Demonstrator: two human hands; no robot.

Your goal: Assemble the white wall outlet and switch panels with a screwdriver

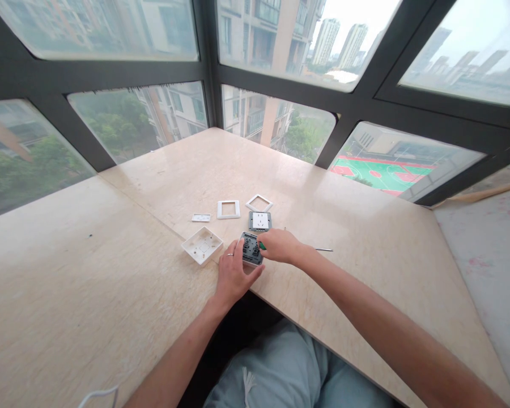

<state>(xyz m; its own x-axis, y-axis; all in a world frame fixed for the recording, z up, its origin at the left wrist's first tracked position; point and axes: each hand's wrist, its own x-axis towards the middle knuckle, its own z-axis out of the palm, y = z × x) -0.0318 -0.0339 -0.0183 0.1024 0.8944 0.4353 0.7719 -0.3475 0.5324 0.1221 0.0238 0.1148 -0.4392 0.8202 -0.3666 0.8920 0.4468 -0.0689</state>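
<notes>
My left hand (233, 269) is curled around the edge of a wall socket (250, 249), whose dark back with terminals faces up near the table's front edge. My right hand (278, 245) is closed at the socket's right side. From its fingers shows the green handle of a screwdriver (262, 245). A thin metal shaft (324, 249) sticks out to the right past my wrist; the hand hides whether it joins that handle. My right fingertips are partly hidden. Left of my left hand sits an open white mounting box (203, 245).
Just behind my hands lies another socket module (260, 220), its white face up. Farther back are a square white frame (228, 209), a second frame (259, 203) turned cornerwise and a small white plate (201, 217). Windows border the stone-patterned tabletop (131, 272). A white cable (97, 394) shows at lower left.
</notes>
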